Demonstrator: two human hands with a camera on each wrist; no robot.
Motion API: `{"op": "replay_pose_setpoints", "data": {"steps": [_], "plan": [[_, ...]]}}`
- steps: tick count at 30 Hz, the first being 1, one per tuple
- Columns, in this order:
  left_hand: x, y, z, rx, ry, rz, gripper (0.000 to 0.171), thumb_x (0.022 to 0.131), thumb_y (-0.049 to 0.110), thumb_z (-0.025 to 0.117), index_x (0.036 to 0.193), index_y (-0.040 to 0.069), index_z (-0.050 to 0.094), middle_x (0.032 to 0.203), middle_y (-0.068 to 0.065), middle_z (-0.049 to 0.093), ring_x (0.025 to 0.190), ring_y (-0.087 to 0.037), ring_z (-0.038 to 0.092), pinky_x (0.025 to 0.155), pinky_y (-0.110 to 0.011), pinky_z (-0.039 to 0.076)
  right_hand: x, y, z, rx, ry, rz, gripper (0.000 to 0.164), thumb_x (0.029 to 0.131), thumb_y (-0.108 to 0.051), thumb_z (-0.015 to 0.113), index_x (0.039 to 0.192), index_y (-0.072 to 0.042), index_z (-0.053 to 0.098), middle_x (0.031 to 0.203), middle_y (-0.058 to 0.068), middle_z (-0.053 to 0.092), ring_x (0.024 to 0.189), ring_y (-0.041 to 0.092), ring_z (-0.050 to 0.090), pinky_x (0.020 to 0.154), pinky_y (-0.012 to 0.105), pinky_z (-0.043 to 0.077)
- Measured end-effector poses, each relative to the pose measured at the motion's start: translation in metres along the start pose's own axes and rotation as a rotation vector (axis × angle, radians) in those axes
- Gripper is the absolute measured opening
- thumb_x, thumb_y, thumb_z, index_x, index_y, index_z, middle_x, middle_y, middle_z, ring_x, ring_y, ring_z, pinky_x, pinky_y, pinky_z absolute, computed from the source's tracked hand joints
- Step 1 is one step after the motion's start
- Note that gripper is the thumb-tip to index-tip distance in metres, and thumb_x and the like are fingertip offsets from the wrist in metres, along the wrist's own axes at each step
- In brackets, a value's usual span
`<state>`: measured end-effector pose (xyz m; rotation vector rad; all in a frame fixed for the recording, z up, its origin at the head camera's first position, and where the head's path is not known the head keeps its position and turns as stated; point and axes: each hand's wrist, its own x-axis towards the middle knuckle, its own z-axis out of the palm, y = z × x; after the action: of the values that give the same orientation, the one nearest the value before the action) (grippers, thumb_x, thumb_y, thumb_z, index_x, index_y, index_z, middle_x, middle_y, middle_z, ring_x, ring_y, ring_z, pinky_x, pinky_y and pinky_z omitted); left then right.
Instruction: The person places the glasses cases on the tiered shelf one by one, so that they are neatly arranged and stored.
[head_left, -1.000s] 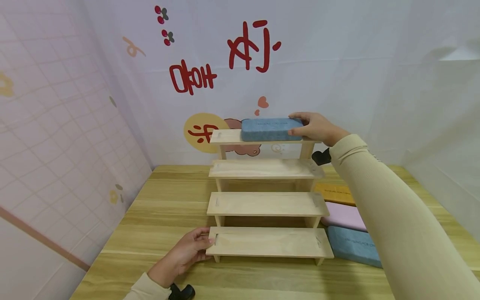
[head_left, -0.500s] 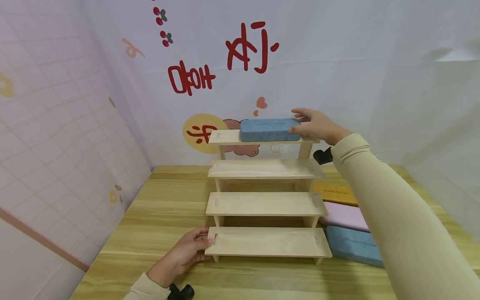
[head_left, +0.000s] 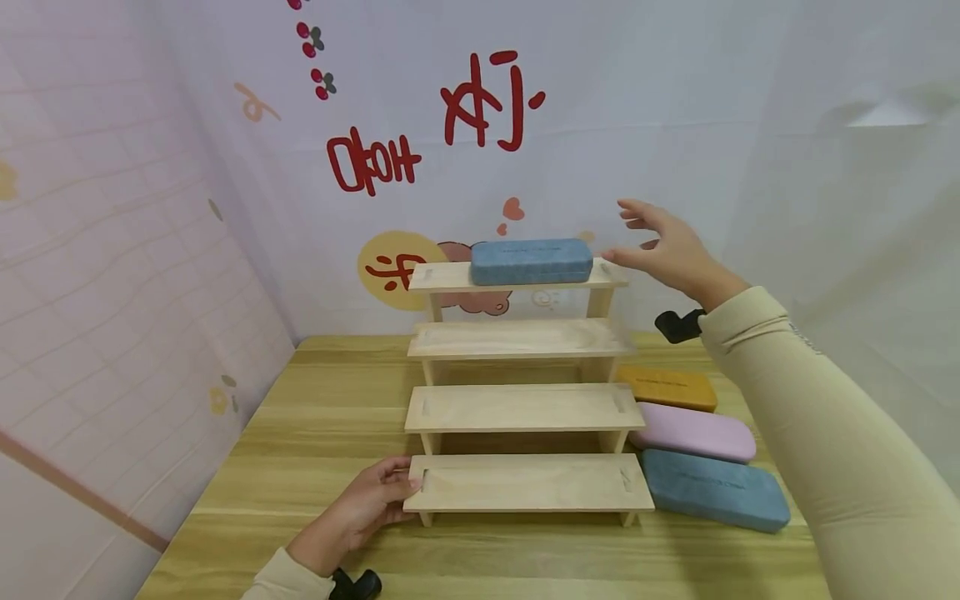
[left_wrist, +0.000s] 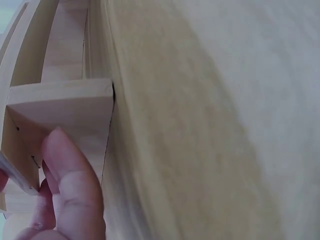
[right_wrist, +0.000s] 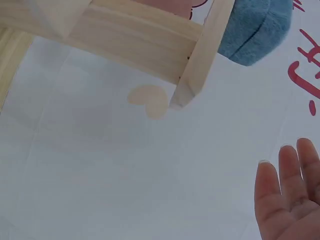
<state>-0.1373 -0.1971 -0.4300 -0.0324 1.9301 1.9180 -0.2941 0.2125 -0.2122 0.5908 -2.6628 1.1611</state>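
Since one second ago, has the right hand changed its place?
Yes. Against the top shelf in the head view, the right hand has moved rightward and slightly up, away from the blue case there.

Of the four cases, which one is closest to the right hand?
The blue case on the top shelf, just beside the right hand. The orange case, pink case and second blue case all lie lower, on the table beside the rack.

- Looks bright in head view, with faint shadow on flat yellow wood-grain tabletop point(head_left: 705, 560).
- Blurs in left wrist view.
- Greys white cloth wall point(right_wrist: 100, 180), right wrist view.
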Motion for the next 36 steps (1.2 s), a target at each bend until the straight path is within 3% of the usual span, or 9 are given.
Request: {"op": "replay_pose_setpoints", "data": {"steps": [13, 16, 20, 25, 36], "plan": [[0.002, -0.001, -0.001, -0.002, -0.016, -0.005, 0.06, 0.096, 0.011, 0.059, 0.14, -0.014, 0.027, 0.118, -0.016, 0.058, 0.094, -0.021, 0.064, 0.081, -0.04, 0.052, -0.051, 0.022, -0.02, -0.009, 0.082, -0.013, 0.079, 0.089, -0.026, 0.069, 0.154, -0.019, 0.025, 0.151, 0.015, 0.034, 0.135, 0.034, 0.032, 0.103, 0.053, 0.03], [0.002, -0.001, -0.002, -0.008, -0.022, -0.003, 0.061, 0.096, 0.011, 0.06, 0.14, -0.015, 0.027, 0.116, -0.015, 0.059, 0.094, -0.021, 0.064, 0.081, -0.04, 0.052, -0.063, 0.029, -0.021, -0.022, 0.099, -0.01, 0.078, 0.09, -0.026, 0.069, 0.154, -0.021, 0.026, 0.15, 0.013, 0.035, 0.134, 0.032, 0.034, 0.102, 0.036, 0.032], [0.003, -0.001, -0.002, -0.015, -0.022, -0.006, 0.061, 0.096, 0.011, 0.059, 0.141, -0.015, 0.026, 0.114, -0.013, 0.059, 0.093, -0.02, 0.063, 0.081, -0.04, 0.052, -0.078, 0.041, -0.024, -0.031, 0.121, 0.0, 0.077, 0.09, -0.024, 0.07, 0.153, -0.023, 0.027, 0.149, 0.012, 0.037, 0.133, 0.025, 0.035, 0.091, 0.013, 0.031], [0.002, -0.001, -0.002, -0.013, -0.025, -0.007, 0.061, 0.097, 0.009, 0.057, 0.141, -0.016, 0.024, 0.115, -0.014, 0.059, 0.093, -0.019, 0.063, 0.082, -0.039, 0.053, -0.096, 0.059, -0.026, -0.006, 0.138, 0.009, 0.077, 0.09, -0.017, 0.069, 0.153, -0.023, 0.027, 0.148, 0.011, 0.038, 0.126, 0.006, 0.037, 0.087, 0.005, 0.031], [0.002, 0.0, -0.001, 0.0, -0.019, -0.002, 0.063, 0.096, 0.009, 0.058, 0.142, -0.016, 0.023, 0.115, -0.014, 0.059, 0.092, -0.019, 0.063, 0.081, -0.038, 0.053, -0.138, 0.096, -0.026, 0.001, 0.147, 0.022, 0.075, 0.091, -0.01, 0.067, 0.154, -0.017, 0.027, 0.135, -0.016, 0.039, 0.115, -0.011, 0.035, 0.084, 0.005, 0.031]]}}
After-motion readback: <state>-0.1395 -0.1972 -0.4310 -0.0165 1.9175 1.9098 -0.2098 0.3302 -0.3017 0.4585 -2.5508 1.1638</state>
